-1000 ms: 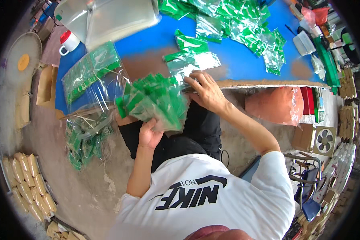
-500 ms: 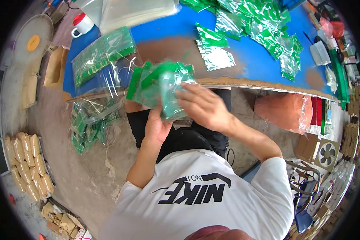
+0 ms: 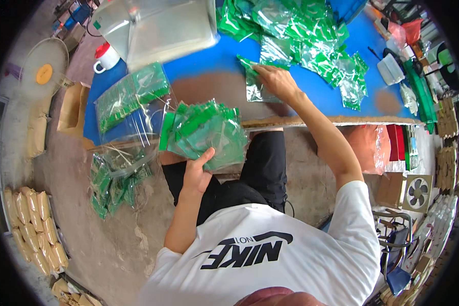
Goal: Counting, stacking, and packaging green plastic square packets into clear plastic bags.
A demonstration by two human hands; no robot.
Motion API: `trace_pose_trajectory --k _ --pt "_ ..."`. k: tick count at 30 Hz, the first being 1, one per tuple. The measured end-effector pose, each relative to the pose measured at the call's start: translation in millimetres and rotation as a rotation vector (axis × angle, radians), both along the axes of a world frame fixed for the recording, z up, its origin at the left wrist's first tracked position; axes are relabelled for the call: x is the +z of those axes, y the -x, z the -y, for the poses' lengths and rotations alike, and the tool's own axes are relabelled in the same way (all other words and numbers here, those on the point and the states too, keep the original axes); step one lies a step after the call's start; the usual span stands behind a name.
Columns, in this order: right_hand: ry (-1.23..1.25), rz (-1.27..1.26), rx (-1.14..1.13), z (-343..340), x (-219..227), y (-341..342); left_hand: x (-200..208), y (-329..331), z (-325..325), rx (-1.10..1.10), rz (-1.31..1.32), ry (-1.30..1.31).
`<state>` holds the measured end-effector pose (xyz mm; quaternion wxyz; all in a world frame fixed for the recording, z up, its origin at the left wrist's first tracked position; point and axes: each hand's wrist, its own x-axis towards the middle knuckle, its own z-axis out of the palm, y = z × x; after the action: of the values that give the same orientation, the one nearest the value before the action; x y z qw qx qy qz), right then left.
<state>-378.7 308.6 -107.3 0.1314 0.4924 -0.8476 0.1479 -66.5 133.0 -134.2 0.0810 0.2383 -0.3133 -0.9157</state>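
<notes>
My left hand (image 3: 199, 172) grips a fanned stack of clear plastic bags (image 3: 209, 130) with green bands, its thumb lying on top. The stack is over my lap, just in front of the table edge. Farther off to the right, my right hand (image 3: 275, 80) is closed on the green edge of a single plastic bag (image 3: 256, 93) lying on the table. Its fingertips are partly hidden. Beyond it spreads a heap of similar green and clear bags (image 3: 316, 41).
A blue table (image 3: 194, 53) with worn brown patches stands before me. On its left are a large bag of packed green sachets (image 3: 132, 97), a white mug with red lid (image 3: 106, 57) and clear plastic sheets (image 3: 171, 35). More green bags (image 3: 115, 186) hang below the left edge.
My right hand has left the stack in my left hand and reached forward to the bag on the table. The stack now shows fanned out in my left hand.
</notes>
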Motion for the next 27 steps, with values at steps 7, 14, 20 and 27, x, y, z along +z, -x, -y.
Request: trace_pose_trajectory --k 7,14,20,27 --pt "0.782 0.584 -0.492 12 30 5 8 -5 2 -0.046 -0.071 -0.071" --pt "0.995 0.676 -0.285 14 49 -63 -8 2 5 -0.060 -0.145 -0.202" --pt "1.048 1.499 -0.292 28 21 -177 -12 2 5 -0.159 -0.449 -0.443" --pt "0.618 1.138 -0.085 6 19 -173 -20 -11 16 -0.064 -0.248 -0.265"
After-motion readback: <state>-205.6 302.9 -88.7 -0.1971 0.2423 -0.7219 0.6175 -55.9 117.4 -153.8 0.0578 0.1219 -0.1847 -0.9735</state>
